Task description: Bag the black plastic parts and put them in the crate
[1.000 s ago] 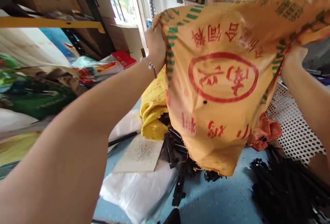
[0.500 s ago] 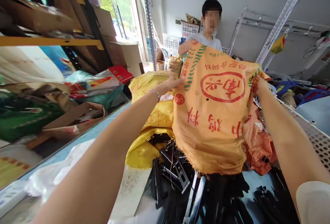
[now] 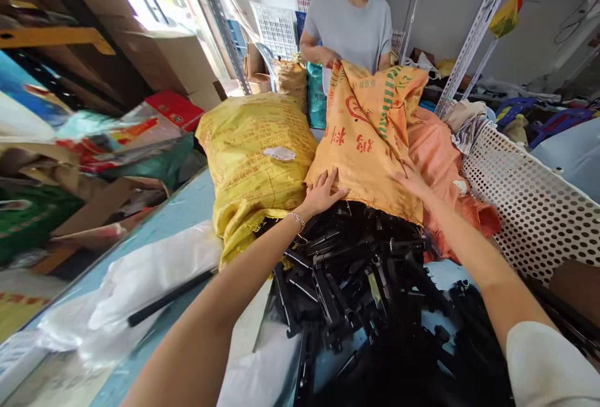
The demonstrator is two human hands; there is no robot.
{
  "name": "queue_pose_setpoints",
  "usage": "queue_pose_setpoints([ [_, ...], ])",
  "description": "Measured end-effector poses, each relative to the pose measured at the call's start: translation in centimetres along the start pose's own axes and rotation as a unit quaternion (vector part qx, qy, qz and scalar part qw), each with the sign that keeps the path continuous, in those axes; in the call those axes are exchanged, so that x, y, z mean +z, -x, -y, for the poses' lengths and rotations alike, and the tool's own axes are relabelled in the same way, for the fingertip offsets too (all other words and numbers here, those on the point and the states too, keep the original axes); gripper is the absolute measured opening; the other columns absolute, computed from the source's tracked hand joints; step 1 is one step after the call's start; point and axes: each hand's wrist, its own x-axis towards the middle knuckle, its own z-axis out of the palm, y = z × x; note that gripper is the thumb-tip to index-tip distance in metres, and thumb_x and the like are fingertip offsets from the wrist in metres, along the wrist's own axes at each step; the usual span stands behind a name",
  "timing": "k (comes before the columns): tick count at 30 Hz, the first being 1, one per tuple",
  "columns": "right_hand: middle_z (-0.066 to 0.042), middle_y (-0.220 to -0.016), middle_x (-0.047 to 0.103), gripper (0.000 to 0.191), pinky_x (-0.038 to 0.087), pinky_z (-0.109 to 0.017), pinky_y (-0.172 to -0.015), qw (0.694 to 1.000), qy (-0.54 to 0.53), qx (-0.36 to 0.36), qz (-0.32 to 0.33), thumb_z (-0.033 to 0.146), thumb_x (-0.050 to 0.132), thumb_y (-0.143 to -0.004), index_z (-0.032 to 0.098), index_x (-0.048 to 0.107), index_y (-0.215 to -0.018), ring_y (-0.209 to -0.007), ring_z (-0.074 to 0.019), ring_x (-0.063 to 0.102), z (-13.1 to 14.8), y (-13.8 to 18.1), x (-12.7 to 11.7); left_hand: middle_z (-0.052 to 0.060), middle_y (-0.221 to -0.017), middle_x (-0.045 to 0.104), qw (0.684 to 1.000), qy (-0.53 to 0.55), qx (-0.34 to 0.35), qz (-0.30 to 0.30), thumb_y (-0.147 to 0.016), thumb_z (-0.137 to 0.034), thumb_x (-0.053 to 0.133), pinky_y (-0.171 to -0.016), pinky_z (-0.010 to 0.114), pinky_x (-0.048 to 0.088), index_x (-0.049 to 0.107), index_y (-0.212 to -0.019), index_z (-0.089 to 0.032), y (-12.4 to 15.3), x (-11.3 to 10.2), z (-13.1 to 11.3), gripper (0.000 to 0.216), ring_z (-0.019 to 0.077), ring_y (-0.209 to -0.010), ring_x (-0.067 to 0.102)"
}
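Note:
An orange woven sack [image 3: 370, 138] with red and green print lies draped over a heap of black plastic parts [image 3: 356, 282]. My left hand [image 3: 322, 193] rests flat, fingers spread, on the sack's lower left edge. My right hand [image 3: 411, 179] lies open on its lower right part. A person in a grey shirt [image 3: 349, 25] stands opposite and holds the sack's far end.
A filled yellow sack [image 3: 255, 157] lies to the left of the orange one. A crumpled orange sack [image 3: 445, 169] and a white perforated panel [image 3: 525, 200] are on the right. White plastic bags [image 3: 140, 282] lie on the blue table [image 3: 173, 213]. Cluttered shelves stand at left.
The orange sack was held up high in both my hands; it has come down onto the black parts, and my hands have let go of its corners and now lie flat on it.

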Motion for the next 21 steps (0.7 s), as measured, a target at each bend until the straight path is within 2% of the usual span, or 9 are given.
queue_pose_setpoints([
  [2, -0.013, -0.144, 0.055, 0.062, 0.033, -0.047, -0.117, 1.000, 0.011, -0.012, -0.013, 0.065, 0.059, -0.084, 0.020, 0.065, -0.126, -0.138, -0.0317, 0.044, 0.2, 2.0, 1.1, 0.018, -0.169, 0.015, 0.999, -0.034, 0.010, 0.010, -0.081, -0.068, 0.063, -0.116, 0.069, 0.020, 0.014, -0.162, -0.030, 1.1, 0.5, 0.4, 0.102, 0.0429, -0.155, 0.015],
  [4, -0.013, -0.124, 0.065, 0.048, 0.041, -0.044, -0.108, 0.999, 0.008, 0.000, -0.032, 0.060, 0.058, -0.085, 0.019, 0.069, -0.108, -0.123, -0.0305, 0.054, 0.7, 2.7, 1.4, 0.018, -0.167, 0.022, 0.999, -0.030, 0.032, -0.008, -0.076, -0.060, 0.073, -0.115, 0.067, 0.027, 0.022, -0.161, -0.030, 1.2, 0.4, 0.5, 0.104, 0.0442, -0.152, 0.022],
  [6, -0.010, -0.097, 0.067, 0.039, 0.047, -0.041, -0.093, 0.998, 0.002, 0.030, -0.062, 0.055, 0.050, -0.090, 0.020, 0.065, -0.088, -0.100, -0.0276, 0.060, 1.4, 2.4, 1.0, 0.017, -0.157, 0.040, 0.998, 0.003, 0.042, -0.057, -0.080, -0.045, 0.071, -0.113, 0.059, 0.035, 0.042, -0.152, -0.026, 0.6, 0.0, 0.2, 0.079, 0.0399, -0.143, 0.040],
  [8, -0.006, -0.082, 0.063, 0.038, 0.047, -0.038, -0.082, 0.995, -0.005, 0.045, -0.094, 0.051, 0.040, -0.094, 0.021, 0.057, -0.079, -0.084, -0.0240, 0.058, 2.3, 1.7, -0.1, 0.015, -0.138, 0.058, 0.993, 0.040, 0.046, -0.105, -0.087, -0.030, 0.058, -0.110, 0.048, 0.041, 0.061, -0.131, -0.020, -0.4, -1.0, -0.4, 0.045, 0.0315, -0.129, 0.054],
  [11, -0.002, -0.075, 0.058, 0.037, 0.044, -0.033, -0.073, 0.991, -0.016, 0.036, -0.130, 0.052, 0.038, -0.094, 0.023, 0.048, -0.074, -0.076, -0.0206, 0.053, 3.9, 1.1, -2.4, 0.010, -0.107, 0.068, 0.987, 0.063, 0.064, -0.131, -0.089, -0.023, 0.047, -0.099, 0.038, 0.047, 0.068, -0.097, -0.019, -1.5, -3.5, -1.3, 0.024, 0.0245, -0.106, 0.062],
  [15, 0.000, -0.070, 0.052, 0.040, 0.041, -0.032, -0.067, 0.988, -0.028, 0.004, -0.155, 0.058, 0.043, -0.091, 0.024, 0.042, -0.070, -0.071, -0.0193, 0.050, 4.8, 1.0, -4.5, 0.001, -0.071, 0.059, 0.981, 0.096, 0.099, -0.140, -0.089, -0.033, 0.049, -0.074, 0.030, 0.048, 0.057, -0.072, -0.021, -1.7, -6.4, -2.1, 0.022, 0.0182, -0.073, 0.055],
  [18, 0.000, -0.070, 0.052, 0.041, 0.042, -0.034, -0.066, 0.975, -0.080, 0.013, -0.209, 0.061, 0.042, -0.091, 0.025, 0.042, -0.071, -0.071, -0.0205, 0.050, 4.0, -0.7, -4.6, -0.003, -0.063, 0.048, 0.964, 0.177, 0.109, -0.166, -0.092, -0.039, 0.046, -0.062, 0.025, 0.041, 0.046, -0.069, -0.021, -2.6, -6.4, -3.4, 0.029, 0.0139, -0.063, 0.045],
  [21, -0.002, -0.069, 0.052, 0.043, 0.045, -0.038, -0.069, 0.962, -0.107, 0.045, -0.248, 0.063, 0.041, -0.091, 0.027, 0.042, -0.069, -0.072, -0.0223, 0.050, 2.9, -4.1, -4.6, -0.004, -0.064, 0.041, 0.942, 0.253, 0.114, -0.188, -0.094, -0.036, 0.045, -0.059, 0.024, 0.036, 0.040, -0.069, -0.022, -4.9, -5.8, -6.1, 0.028, 0.0120, -0.062, 0.040],
])
